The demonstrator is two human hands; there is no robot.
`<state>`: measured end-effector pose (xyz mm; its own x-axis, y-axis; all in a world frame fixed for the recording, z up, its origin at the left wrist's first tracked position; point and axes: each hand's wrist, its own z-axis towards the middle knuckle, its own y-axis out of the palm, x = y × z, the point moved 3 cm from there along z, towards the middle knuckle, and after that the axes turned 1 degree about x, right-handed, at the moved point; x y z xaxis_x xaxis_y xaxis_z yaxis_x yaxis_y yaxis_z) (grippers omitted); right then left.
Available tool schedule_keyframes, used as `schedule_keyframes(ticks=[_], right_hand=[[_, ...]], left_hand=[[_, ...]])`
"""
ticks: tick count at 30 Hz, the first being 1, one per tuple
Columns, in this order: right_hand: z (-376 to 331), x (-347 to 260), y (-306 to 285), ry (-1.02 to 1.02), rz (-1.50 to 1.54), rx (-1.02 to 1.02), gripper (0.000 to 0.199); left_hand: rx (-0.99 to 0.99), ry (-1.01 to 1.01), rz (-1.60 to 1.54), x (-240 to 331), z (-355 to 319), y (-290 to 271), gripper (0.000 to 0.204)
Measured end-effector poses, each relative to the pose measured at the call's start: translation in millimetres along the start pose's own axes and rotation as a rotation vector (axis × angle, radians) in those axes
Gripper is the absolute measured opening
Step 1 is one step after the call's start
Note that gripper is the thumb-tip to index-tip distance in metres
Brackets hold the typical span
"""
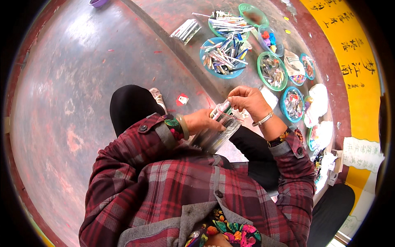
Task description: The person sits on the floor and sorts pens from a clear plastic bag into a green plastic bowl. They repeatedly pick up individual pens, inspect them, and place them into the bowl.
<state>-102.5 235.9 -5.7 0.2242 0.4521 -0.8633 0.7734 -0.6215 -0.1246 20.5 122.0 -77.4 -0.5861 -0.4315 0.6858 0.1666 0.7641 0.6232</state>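
In front of my body, my left hand (202,122) is wrapped round a clear plastic bag (210,140) with pens or similar slim sticks inside. The bag hangs tilted above my lap, its mouth toward the far right. At that mouth my right hand (250,101) has thumb and fingers pinched together. Whether it grips the bag's edge or a pen's end is hidden by the fingers. Nearest beyond my hands on the floor is a blue basket (202,55) heaped with pens.
Another clear bag of pens (186,31) lies left of a heaped green basket (212,29). Several more baskets, such as a green one (260,66) and a blue one (283,108) of small parts, line the right side. A red-and-white scrap (182,99) lies near my shoe (156,95).
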Motion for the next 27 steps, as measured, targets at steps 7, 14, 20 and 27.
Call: schedule_keyframes(ticks=[7,14,20,27], right_hand=[[1,8,3,-0.03,0.049,0.09,0.015],[-1,17,6,-0.243,-0.116,0.14,0.01],[-10,18,25,-0.497,-0.479,0.149,0.018],[-13,22,31,-0.594,-0.586,0.131,0.034]], left_hand=[[-0.007,-0.008,-0.016,-6,3,-3,0.047],[-0.015,-0.007,-0.07,-1,-3,3,0.046],[-0.025,-0.02,-0.109,-7,1,-3,0.043],[0.007,-0.041,-0.028,-12,3,-7,0.044]])
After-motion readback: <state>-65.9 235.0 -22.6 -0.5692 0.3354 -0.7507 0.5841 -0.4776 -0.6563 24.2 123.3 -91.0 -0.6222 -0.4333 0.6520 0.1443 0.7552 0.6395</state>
